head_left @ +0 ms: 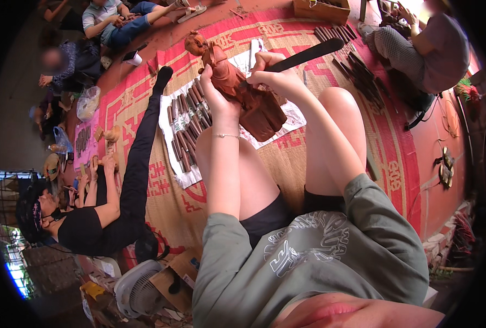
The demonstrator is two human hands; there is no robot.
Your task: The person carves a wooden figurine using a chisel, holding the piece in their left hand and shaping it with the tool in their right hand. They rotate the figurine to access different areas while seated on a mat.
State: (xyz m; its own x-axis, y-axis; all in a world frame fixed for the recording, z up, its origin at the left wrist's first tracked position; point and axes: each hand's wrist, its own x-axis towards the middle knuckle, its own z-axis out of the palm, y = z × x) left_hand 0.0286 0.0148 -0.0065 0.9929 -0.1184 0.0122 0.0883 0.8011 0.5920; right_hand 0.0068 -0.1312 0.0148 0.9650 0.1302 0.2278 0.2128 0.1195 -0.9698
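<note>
A reddish-brown carved wooden figurine [262,115] tilts above my knees, its small head at the upper left and its broad base at the lower right. My left hand [220,98] is wrapped round its side and back. My right hand [278,77] grips a long, flat, dark tool [311,54] like a pen, with the broad end pointing up and right. Its working end is hidden by my fingers, close against the figurine's front. Beyond my left knee, rows of slim tools with brown handles [184,134] lie on a white cloth [191,179].
A red-and-tan woven mat [158,197] lies under me. More dark tools [363,82] are on it at the right, with a wooden box [322,11] beyond. A person in black [98,224] sits left, leg stretched alongside; another person [442,54] sits far right. A fan [139,290] stands lower left.
</note>
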